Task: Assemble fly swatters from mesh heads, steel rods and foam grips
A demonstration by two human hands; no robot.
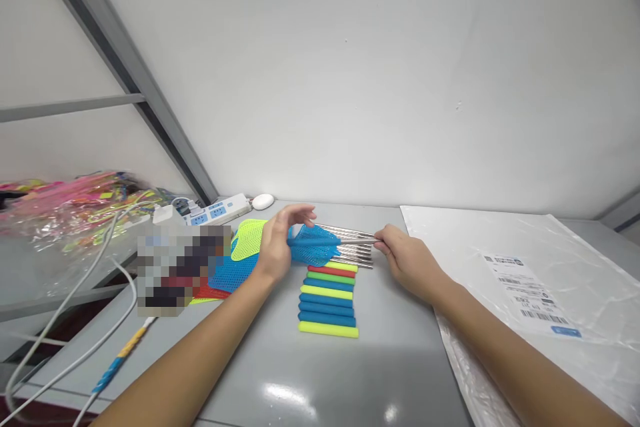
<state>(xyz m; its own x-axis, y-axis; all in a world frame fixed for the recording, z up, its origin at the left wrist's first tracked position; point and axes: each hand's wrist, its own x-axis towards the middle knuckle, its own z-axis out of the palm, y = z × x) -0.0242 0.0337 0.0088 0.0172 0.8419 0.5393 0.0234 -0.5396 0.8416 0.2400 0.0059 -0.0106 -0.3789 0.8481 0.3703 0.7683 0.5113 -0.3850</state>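
My right hand (403,257) pinches a thin metal rod (357,241) at its right end. A blue sleeve (315,242) sits on the rod's left end. At the sleeve's far end is my left hand (277,247), palm towards it, fingers raised and apart; whether the palm touches it I cannot tell. Just below is a blue mesh fly swatter head (316,259). Several more metal rods (363,255) lie behind. In front, coloured tubes (327,310) in yellow, blue, green and red form a column. Yellow (247,239) and blue mesh heads (233,272) overlap left of my left hand.
A power strip (217,211) and a white round device (263,201) stand at the back. White cables (133,290) cross the left side, near a blurred-out object (183,270) and plastic-wrapped goods (95,213). A white plastic mailer (580,267) covers the table's right side.
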